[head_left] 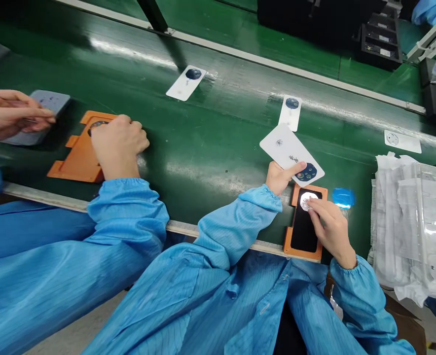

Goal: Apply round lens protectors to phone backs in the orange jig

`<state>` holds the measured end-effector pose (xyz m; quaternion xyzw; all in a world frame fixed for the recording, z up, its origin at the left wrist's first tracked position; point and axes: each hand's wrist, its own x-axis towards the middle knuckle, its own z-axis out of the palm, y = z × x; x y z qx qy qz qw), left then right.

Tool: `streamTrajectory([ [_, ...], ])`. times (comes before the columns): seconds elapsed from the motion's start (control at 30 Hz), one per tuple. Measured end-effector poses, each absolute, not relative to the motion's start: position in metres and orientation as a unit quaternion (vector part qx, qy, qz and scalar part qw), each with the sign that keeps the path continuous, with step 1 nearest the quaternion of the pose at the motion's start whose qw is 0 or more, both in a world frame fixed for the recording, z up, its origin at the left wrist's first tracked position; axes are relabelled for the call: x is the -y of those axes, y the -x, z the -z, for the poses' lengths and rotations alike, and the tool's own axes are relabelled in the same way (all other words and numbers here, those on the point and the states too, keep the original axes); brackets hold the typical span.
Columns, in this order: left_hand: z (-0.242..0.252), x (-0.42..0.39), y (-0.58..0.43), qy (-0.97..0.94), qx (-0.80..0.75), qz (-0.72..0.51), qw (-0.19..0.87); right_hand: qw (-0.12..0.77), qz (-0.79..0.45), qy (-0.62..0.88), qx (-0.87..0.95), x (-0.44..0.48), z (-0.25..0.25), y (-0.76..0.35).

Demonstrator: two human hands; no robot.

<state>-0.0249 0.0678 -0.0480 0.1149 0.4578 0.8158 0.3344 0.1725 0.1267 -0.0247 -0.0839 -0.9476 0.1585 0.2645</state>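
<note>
My left hand (278,178) grips a white phone back panel (286,145) by its camera end, thumb on top beside the dark round camera area. The panel is tilted above the table. Just below it, an orange fixture (289,241) with a black recess (302,229) lies at the table edge. My right hand (331,227) is over this fixture, its fingers pinched together at a shiny silver round piece (307,199) at the recess's far end. Whether the fingertips grip its edge or only press it is hard to see. A blue film piece (344,198) lies right of the fixture.
White phone back panels (185,85) (290,112) (403,142) lie on the green conveyor belt (210,133). Stacked plastic trays (395,222) stand at right. At left, a co-worker's hands (120,143) work at another orange fixture (78,160), near a grey stack (55,101).
</note>
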Motion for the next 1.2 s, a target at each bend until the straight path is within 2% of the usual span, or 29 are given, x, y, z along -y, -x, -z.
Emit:
streamTrajectory([
  [0.13, 0.046, -0.067, 0.017, -0.191, -0.498, -0.760, 0.372, 0.336, -0.202, 0.194, 0.899, -0.129, 0.007, -0.148],
  [0.37, 0.044, -0.066, 0.001, -0.185, -0.427, -0.788, 0.403, 0.422, -0.192, 0.264, 0.846, -0.140, 0.007, -0.105],
  [0.53, 0.046, -0.062, 0.001, -0.229, -0.452, -0.785, 0.357, 0.432, -0.193, 0.276, 0.836, -0.138, 0.010, -0.100],
  [1.2, 0.046, -0.054, 0.000, -0.367, -0.502, -0.730, 0.283, 0.445, -0.204, 0.270, 0.829, -0.142, 0.014, -0.100],
])
